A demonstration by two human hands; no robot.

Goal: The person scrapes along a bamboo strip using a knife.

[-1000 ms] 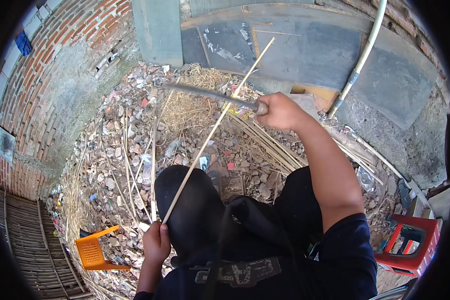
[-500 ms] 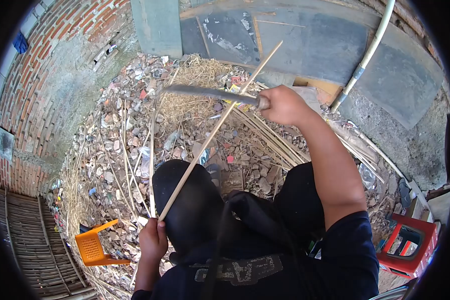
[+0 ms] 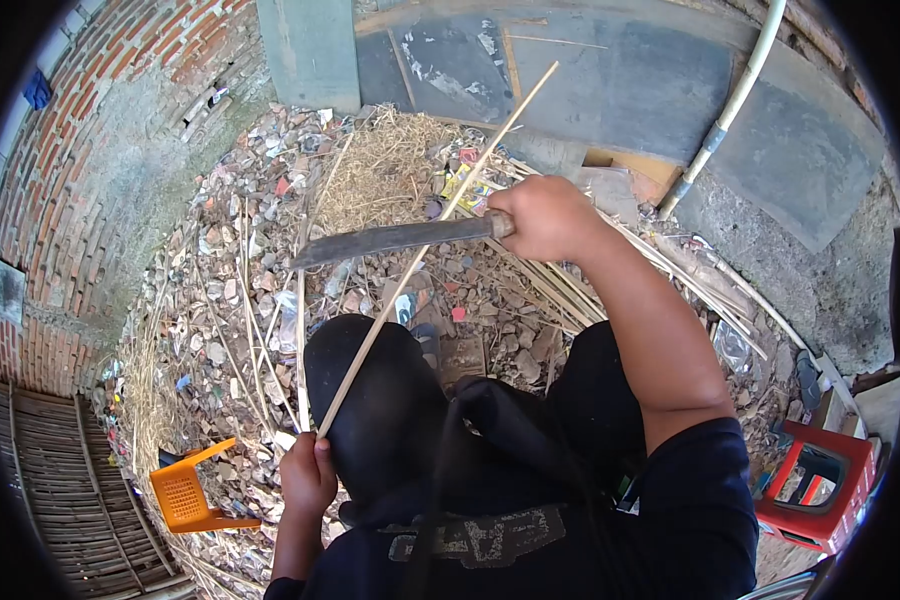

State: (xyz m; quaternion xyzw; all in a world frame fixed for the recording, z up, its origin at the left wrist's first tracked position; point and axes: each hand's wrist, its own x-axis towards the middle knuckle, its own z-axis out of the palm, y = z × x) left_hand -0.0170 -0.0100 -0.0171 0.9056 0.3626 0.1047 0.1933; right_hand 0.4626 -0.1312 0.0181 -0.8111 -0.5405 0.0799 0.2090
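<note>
In my left hand (image 3: pixel 308 474) I grip the lower end of a long, thin bamboo strip (image 3: pixel 383 318). The strip slants up and to the right, past my knee. My right hand (image 3: pixel 553 216) is closed around the short handle of a machete (image 3: pixel 400 240). Its long dark blade points left and crosses the strip at about the middle; whether blade and strip touch I cannot tell. My dark-clothed knees lie below the blade.
Rubble and litter cover the ground, with dry shavings (image 3: pixel 380 180) ahead. Bamboo strips (image 3: pixel 560 290) lie to the right, others (image 3: pixel 255 330) to the left. An orange plastic stool (image 3: pixel 185 497) is at left, a red stool (image 3: pixel 845 500) at right. A brick wall (image 3: pixel 70 200) rises on the left.
My right hand has moved down and slightly left with the machete, so the blade crosses the strip lower. The strip's far end has shifted slightly up. My left hand keeps its place.
</note>
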